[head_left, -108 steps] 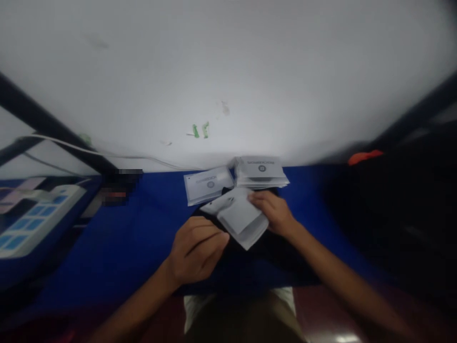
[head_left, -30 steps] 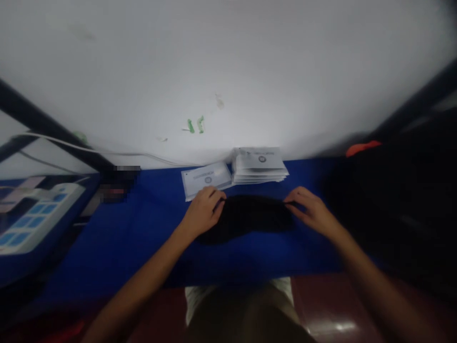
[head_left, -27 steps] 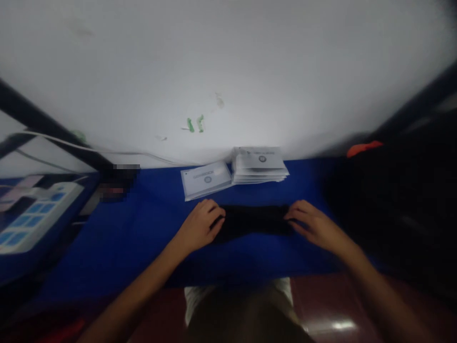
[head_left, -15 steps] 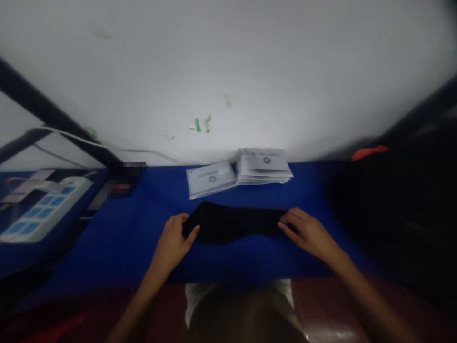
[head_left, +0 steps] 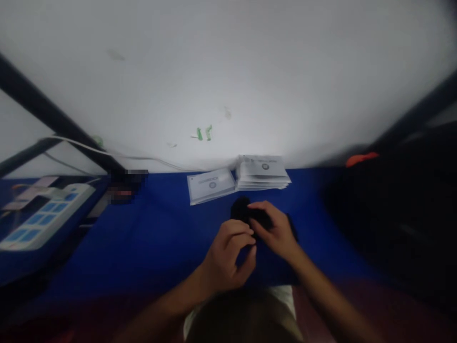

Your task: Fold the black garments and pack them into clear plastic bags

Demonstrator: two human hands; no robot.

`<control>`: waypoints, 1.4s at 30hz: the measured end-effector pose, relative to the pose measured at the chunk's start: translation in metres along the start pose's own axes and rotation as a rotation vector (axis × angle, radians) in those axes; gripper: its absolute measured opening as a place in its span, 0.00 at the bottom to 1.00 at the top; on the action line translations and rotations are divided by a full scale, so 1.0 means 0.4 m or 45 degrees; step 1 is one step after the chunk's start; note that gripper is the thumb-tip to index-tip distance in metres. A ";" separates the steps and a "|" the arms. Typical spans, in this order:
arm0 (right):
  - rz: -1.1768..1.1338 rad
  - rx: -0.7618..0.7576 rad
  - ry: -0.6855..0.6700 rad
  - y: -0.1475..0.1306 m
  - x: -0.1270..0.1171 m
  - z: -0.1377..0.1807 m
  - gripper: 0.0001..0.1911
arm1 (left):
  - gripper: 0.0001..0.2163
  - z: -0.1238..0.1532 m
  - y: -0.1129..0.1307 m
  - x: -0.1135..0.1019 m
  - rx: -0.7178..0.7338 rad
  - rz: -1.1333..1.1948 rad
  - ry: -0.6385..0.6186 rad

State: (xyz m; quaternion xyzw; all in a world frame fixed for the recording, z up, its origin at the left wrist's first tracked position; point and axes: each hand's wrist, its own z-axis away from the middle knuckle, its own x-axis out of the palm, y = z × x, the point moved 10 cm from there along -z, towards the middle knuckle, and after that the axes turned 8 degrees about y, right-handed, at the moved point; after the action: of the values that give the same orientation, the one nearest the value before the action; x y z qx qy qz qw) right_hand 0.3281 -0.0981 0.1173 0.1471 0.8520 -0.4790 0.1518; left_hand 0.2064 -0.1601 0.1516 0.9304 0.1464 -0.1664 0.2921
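A black cloth piece (head_left: 240, 207), soft and sock-like, lies bunched on the blue table cover, with its dark folds partly hidden by both hands. My right hand (head_left: 276, 228) grips it from above, thumb and fingers closing on the fabric; a dark end shows past its outer side. Close against it, my left hand (head_left: 232, 252) curls with fingertips and thumb nearly meeting at the cloth's near edge. Blue shows through the ring of its fingers. The exact edge it pinches is hard to make out.
Behind the hands are a stack of white flat packages (head_left: 264, 174) and a single white package (head_left: 211, 186) against the wall. At left lies a power strip (head_left: 46, 216) with a white cable (head_left: 150, 158) along the wall. A large dark mass (head_left: 400, 209) fills the right side.
The cloth was stretched out flat between both hands; now it is gathered shorter. My left hand has moved right, next to my right hand, which shifted slightly left.
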 end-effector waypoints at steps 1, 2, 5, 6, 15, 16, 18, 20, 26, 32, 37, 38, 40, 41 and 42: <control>0.056 0.089 0.081 0.036 -0.051 0.007 0.13 | 0.13 0.002 -0.013 0.005 -0.012 0.003 0.020; 0.109 0.176 0.161 0.074 -0.104 0.020 0.13 | 0.11 0.005 -0.038 0.013 -0.057 -0.006 0.028; 0.270 0.337 0.301 0.181 -0.232 0.079 0.15 | 0.05 0.021 -0.160 0.066 -0.368 -0.107 -0.096; 0.328 0.374 0.309 0.213 -0.258 0.101 0.15 | 0.05 0.033 -0.203 0.094 -0.497 -0.151 -0.196; 0.448 0.484 0.084 0.328 -0.256 0.196 0.19 | 0.26 0.101 -0.302 0.261 -0.913 -0.175 -0.620; 0.413 0.486 0.047 0.324 -0.254 0.192 0.19 | 0.26 0.092 -0.295 0.260 -0.893 -0.143 -0.581; 0.367 0.462 0.023 0.297 -0.264 0.170 0.18 | 0.25 0.061 -0.271 0.243 -0.820 -0.033 -0.472; 0.380 0.386 0.056 0.243 -0.286 0.130 0.23 | 0.25 0.021 -0.232 0.212 -0.717 0.116 -0.376; -0.054 0.309 -0.441 0.100 -0.135 0.030 0.39 | 0.24 -0.068 -0.113 0.170 -0.622 0.650 -0.467; -1.063 1.030 -0.568 0.156 0.092 0.124 0.33 | 0.20 -0.081 -0.202 0.111 -0.688 0.491 -0.275; -1.234 1.393 -0.302 0.190 0.142 0.207 0.31 | 0.13 -0.048 -0.408 0.040 -0.447 -0.321 -0.425; -1.239 1.437 -0.247 0.194 0.140 0.217 0.30 | 0.13 -0.036 -0.451 0.033 -0.381 -0.563 -0.540; -1.257 1.487 -0.197 0.198 0.139 0.231 0.30 | 0.13 -0.013 -0.525 0.021 -0.345 -0.800 -0.726; -1.266 1.499 -0.193 0.199 0.139 0.237 0.30 | 0.12 -0.004 -0.549 0.015 -0.344 -0.841 -0.787; -1.273 1.506 -0.191 0.203 0.140 0.243 0.31 | 0.11 0.002 -0.565 0.011 -0.349 -0.844 -0.828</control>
State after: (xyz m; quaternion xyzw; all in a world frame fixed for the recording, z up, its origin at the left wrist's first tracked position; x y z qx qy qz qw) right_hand 0.3208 -0.1355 -0.0158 -0.2308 0.4075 -0.8741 -0.1288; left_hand 0.1267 0.0181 0.0375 0.6863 0.3567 -0.5119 0.3738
